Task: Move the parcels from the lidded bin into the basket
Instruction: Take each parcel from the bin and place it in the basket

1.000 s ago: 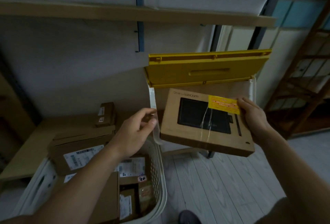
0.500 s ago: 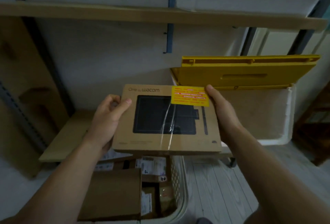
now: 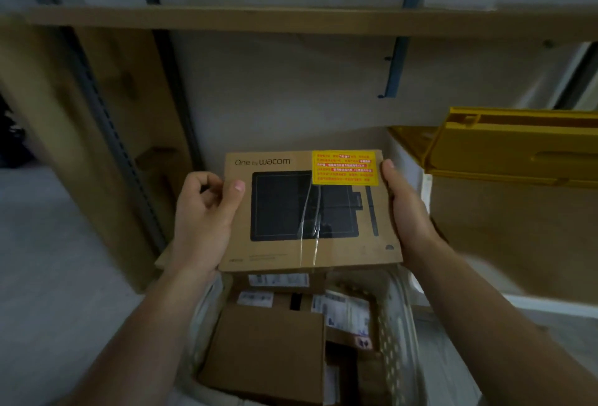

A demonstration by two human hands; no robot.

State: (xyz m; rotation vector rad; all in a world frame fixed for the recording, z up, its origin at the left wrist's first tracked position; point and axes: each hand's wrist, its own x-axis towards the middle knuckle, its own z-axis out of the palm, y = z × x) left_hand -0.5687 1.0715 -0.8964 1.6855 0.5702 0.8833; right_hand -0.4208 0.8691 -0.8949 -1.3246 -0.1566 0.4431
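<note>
Clearly, the flat parcel [image 3: 310, 211] was held above the basket [image 3: 396, 324], which already carried many parcels [image 3: 268, 347]. The left hand [image 3: 204, 214] pinched its left edge with thumb on top; the right hand [image 3: 406, 211] gripped its right edge. I think it could land crooked on the uneven pile and slide out. Its long axis ran left to right, printed face up, its top edge away from the basket, toward the wall.

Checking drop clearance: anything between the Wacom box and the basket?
Nothing visible. Both hands, left and right, hold the box right above the open basket; parcels already fill it, so it lands on them.
</note>
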